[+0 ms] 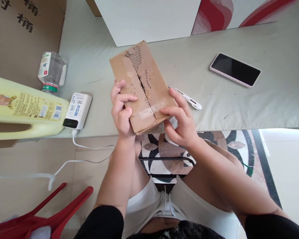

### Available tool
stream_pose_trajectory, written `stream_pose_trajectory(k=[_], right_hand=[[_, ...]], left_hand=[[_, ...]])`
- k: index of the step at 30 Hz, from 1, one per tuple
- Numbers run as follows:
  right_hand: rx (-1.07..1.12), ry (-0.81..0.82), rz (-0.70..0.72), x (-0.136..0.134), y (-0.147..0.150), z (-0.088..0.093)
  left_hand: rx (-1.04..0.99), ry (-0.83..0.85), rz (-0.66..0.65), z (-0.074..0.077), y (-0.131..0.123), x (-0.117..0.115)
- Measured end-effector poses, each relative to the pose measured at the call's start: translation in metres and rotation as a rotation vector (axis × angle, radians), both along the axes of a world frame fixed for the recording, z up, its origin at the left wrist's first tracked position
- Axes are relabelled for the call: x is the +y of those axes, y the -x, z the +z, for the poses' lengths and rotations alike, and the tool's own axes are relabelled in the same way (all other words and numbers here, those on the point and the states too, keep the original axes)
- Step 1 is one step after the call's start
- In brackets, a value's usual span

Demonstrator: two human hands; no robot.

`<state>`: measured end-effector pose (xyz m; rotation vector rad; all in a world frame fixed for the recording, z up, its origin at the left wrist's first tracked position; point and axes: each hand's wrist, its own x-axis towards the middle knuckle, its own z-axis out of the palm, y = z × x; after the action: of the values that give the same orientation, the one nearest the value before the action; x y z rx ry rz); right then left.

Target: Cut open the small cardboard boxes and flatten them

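Observation:
A small brown cardboard box [151,79] is tilted between my two hands over the table's front edge. Its upper face has a dark center seam, torn paper patches and a strip of clear tape near the lower end. My left hand [122,109] grips the box's left side, fingers curled onto the upper face. At the lower right corner, my right hand [180,119] holds it between thumb and fingers. A white utility knife [188,99] lies on the table just right of the box, partly hidden by my right hand.
A phone [235,69] lies on the covered table [271,99] at right. Left are a power bank [77,111] with a cable, a yellow jug [27,109], a clear bottle [52,69] and a large carton [27,43]. A white box [149,20] stands behind; a red chair [64,205] is lower left.

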<state>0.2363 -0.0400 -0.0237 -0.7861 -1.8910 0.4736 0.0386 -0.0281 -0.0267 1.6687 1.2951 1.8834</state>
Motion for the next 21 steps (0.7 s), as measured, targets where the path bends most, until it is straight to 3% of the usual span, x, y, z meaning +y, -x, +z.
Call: stream_pose_trajectory(k=[5, 10, 12, 16, 21], right_hand=[[0.004, 0.034, 0.043, 0.007, -0.014, -0.007], [-0.276, 0.308, -0.403, 0.024, -0.045, -0.010], [-0.444, 0.395, -0.506, 0.029, -0.052, -0.011], [-0.642, 0.488, -0.556, 0.036, -0.052, -0.011], [-0.662, 0.590, -0.535, 0.035, -0.052, -0.002]], left_hand=[[-0.131, -0.028, -0.081, -0.007, 0.003, 0.004], [-0.131, -0.033, -0.089, -0.012, 0.003, 0.008], [-0.132, -0.064, -0.083, -0.013, 0.002, 0.009], [-0.125, -0.089, -0.060, -0.014, 0.001, 0.011], [-0.074, -0.109, -0.039, -0.015, 0.003, 0.010]])
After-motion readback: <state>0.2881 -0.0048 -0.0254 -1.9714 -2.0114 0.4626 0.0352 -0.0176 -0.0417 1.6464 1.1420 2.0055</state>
